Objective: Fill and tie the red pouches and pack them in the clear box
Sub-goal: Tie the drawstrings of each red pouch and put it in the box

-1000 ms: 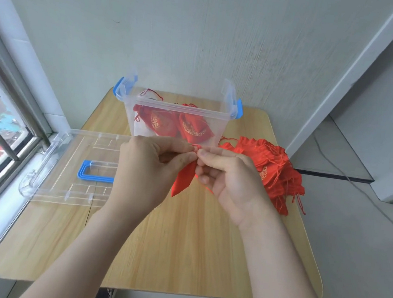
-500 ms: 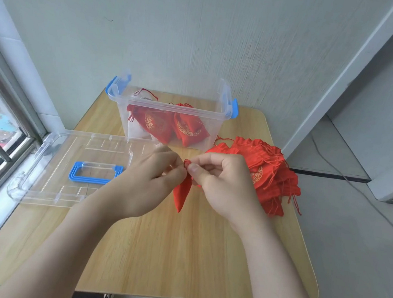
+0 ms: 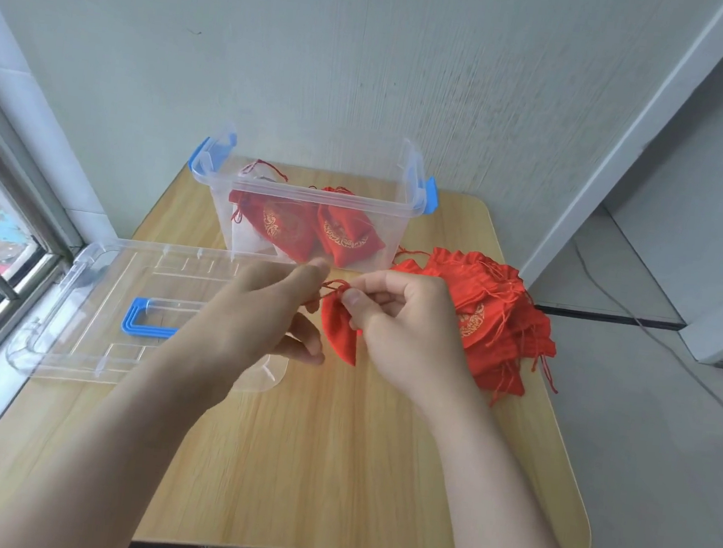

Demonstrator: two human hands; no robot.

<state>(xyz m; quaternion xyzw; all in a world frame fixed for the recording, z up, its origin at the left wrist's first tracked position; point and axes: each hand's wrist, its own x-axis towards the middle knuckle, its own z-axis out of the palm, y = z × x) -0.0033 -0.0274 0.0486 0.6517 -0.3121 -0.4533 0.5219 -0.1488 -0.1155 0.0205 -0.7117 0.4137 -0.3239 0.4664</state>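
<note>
Pinched between my left hand (image 3: 253,307) and right hand (image 3: 408,323) is the drawstring (image 3: 334,286) of a red pouch (image 3: 338,334), while two filled pouches (image 3: 306,228) lie inside the clear box (image 3: 393,232).

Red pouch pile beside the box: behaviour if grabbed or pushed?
Probably floppy and light: the red pouch pile lies flat and creased. Loose drawstrings trail out, so grabbing one may drag neighbours. A push likely smears the stack rather than sliding it whole.
</note>
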